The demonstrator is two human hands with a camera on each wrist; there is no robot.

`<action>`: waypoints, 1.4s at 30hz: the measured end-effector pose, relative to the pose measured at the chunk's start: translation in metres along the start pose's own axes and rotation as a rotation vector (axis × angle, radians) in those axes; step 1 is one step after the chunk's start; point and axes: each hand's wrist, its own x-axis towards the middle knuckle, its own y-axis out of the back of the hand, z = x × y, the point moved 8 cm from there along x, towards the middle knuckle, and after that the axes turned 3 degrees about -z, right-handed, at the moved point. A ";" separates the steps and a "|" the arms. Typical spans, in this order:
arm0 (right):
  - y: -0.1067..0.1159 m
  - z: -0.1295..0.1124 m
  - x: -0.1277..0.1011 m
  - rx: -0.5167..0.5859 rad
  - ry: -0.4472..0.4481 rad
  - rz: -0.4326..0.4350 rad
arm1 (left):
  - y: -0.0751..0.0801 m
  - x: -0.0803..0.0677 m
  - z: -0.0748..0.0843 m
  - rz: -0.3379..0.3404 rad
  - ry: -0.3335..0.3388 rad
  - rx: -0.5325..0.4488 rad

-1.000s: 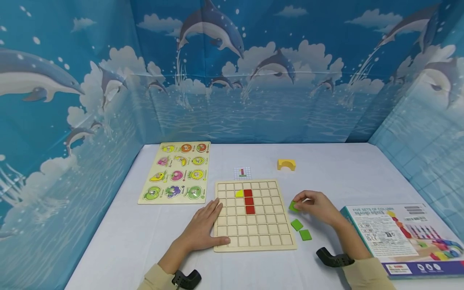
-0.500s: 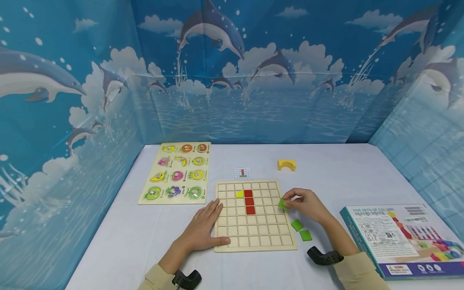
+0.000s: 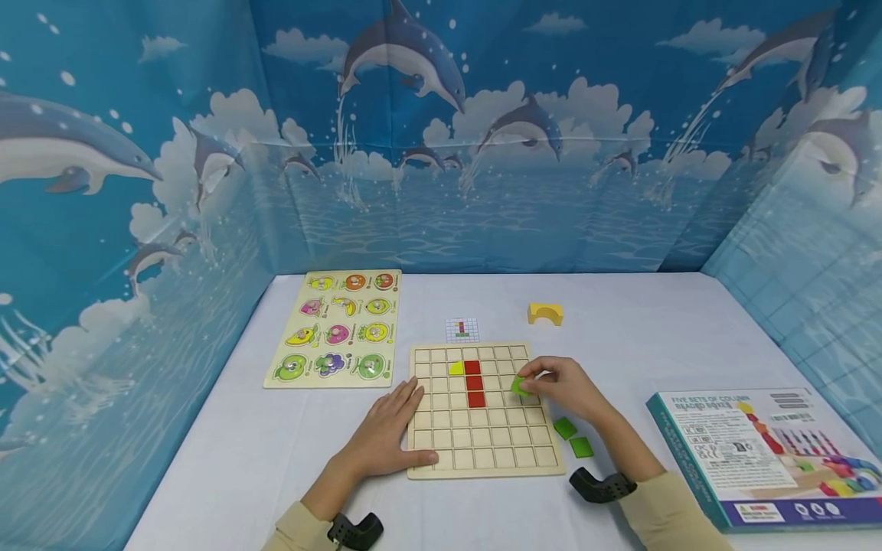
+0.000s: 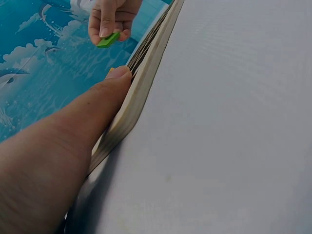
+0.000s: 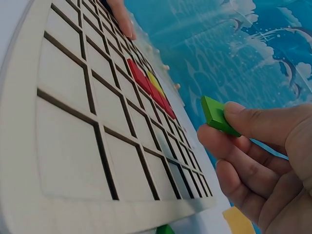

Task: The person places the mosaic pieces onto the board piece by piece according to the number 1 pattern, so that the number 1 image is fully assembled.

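Note:
A wooden grid board (image 3: 482, 451) lies on the white table, with three red squares (image 3: 472, 383) in a column and a yellow piece (image 3: 455, 368) to their left. My right hand (image 3: 558, 389) pinches a green square tile (image 3: 518, 385) just above the board's right part; the same green tile (image 5: 217, 116) hangs over the cells in the right wrist view. My left hand (image 3: 386, 432) lies flat with straight fingers on the board's left edge (image 4: 141, 83). Two more green tiles (image 3: 573, 437) lie on the table right of the board.
A fruit peg puzzle (image 3: 338, 327) lies at the back left. A small pattern card (image 3: 462, 330) sits behind the board, a yellow arch block (image 3: 545, 313) farther back. A printed box (image 3: 765, 451) lies at the right. Blue dolphin backdrop walls surround the table.
My right hand has carried the green tile leftward from beside the board to over its right columns. The left hand has stayed put.

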 end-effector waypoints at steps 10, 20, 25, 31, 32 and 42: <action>-0.013 -0.007 0.005 0.000 0.013 -0.009 | -0.001 0.001 -0.001 -0.002 0.003 0.012; -0.030 -0.017 0.010 0.004 0.055 -0.048 | -0.001 0.001 -0.002 -0.004 0.007 0.015; -0.039 -0.022 0.011 0.013 0.091 -0.083 | -0.002 0.001 -0.002 -0.009 0.013 0.012; -0.048 -0.026 0.012 0.048 0.132 -0.126 | -0.001 0.000 -0.001 -0.007 0.011 0.009; -0.050 -0.027 0.012 0.053 0.142 -0.136 | -0.001 0.000 -0.001 -0.006 0.011 0.009; -0.071 -0.035 0.014 0.052 0.161 -0.194 | -0.002 0.000 -0.001 -0.011 0.016 -0.001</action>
